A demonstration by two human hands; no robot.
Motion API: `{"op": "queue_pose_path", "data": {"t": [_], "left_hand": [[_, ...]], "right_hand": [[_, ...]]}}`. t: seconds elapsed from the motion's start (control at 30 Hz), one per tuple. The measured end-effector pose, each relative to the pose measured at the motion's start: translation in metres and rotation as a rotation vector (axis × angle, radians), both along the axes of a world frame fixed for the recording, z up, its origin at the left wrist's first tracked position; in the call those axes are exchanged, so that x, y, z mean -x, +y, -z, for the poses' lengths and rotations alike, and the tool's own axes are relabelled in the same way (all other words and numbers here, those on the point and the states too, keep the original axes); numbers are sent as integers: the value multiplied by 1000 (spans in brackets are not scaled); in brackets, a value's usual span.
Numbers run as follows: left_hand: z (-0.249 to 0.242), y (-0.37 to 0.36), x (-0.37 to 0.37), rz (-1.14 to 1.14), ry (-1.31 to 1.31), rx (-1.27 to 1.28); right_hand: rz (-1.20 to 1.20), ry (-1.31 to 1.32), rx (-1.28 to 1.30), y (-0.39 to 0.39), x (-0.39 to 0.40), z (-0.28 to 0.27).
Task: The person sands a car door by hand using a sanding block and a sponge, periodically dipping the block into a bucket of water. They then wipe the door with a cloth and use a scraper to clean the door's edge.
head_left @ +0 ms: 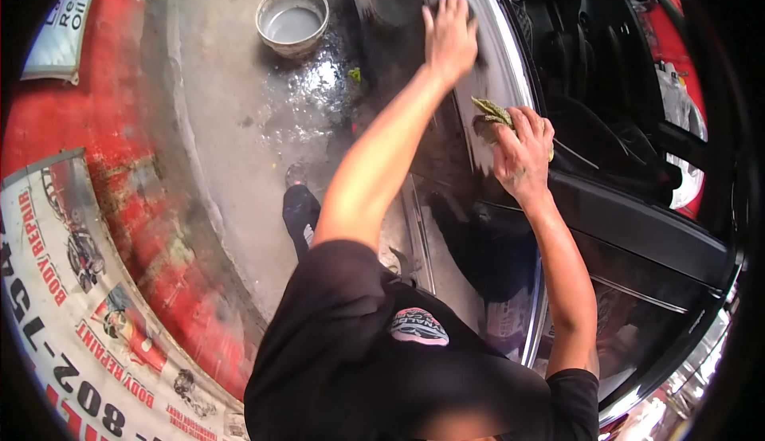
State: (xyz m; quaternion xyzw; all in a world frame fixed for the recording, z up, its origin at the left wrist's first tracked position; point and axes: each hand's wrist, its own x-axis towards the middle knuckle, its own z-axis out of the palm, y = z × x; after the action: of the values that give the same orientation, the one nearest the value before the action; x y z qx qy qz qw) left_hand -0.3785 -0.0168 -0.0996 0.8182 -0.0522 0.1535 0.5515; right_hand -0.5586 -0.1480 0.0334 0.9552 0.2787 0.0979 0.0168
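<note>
My left hand [452, 39] lies flat on the dull grey-black car door [406, 66], fingers stretched out. Smeared, dark wet patches show on the panel around it; whether anything thin is under the palm is hidden. Closer to my body, my right hand [522, 150] is closed around a crumpled greenish-yellow cloth [492, 111], which pokes out past the thumb. That hand rests on the upper edge of the door panel, beside the shiny window trim [510, 35].
A round bucket [292, 20] of cloudy water stands on the wet concrete floor [239, 122]. My foot [298, 206] is beside the car. Black seats [590, 50] show through the window opening. Printed banners [103, 313] hang along the red wall [119, 122] at the left.
</note>
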Motion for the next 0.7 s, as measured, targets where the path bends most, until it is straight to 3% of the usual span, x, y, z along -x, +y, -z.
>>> {"op": "queue_pose_path", "data": {"t": [0.07, 0.13, 0.23, 0.33, 0.4, 0.47, 0.53, 0.6, 0.7], "left_hand": [[16, -22, 84, 68, -119, -83], [21, -34, 153, 180, -87, 73], [24, -6, 85, 179, -251, -48], [9, 4, -14, -2, -84, 49], [6, -4, -1, -23, -62, 49], [29, -32, 115, 79, -234, 59], [29, -34, 151, 192, -140, 74], [29, -11, 103, 221, -267, -25], [16, -3, 0, 9, -123, 25]], "right_hand": [[7, -7, -23, 1, 1, 0], [-11, 38, -5, -2, -3, -1], [8, -19, 10, 0, -2, 1], [12, -6, 19, 1, 0, 1], [5, -11, 6, -1, 2, 1], [-3, -27, -18, 0, -4, 2], [-8, 33, -4, -4, -3, 1], [7, 33, 15, -5, -2, 2], [7, -14, -6, -1, -1, 5]]}}
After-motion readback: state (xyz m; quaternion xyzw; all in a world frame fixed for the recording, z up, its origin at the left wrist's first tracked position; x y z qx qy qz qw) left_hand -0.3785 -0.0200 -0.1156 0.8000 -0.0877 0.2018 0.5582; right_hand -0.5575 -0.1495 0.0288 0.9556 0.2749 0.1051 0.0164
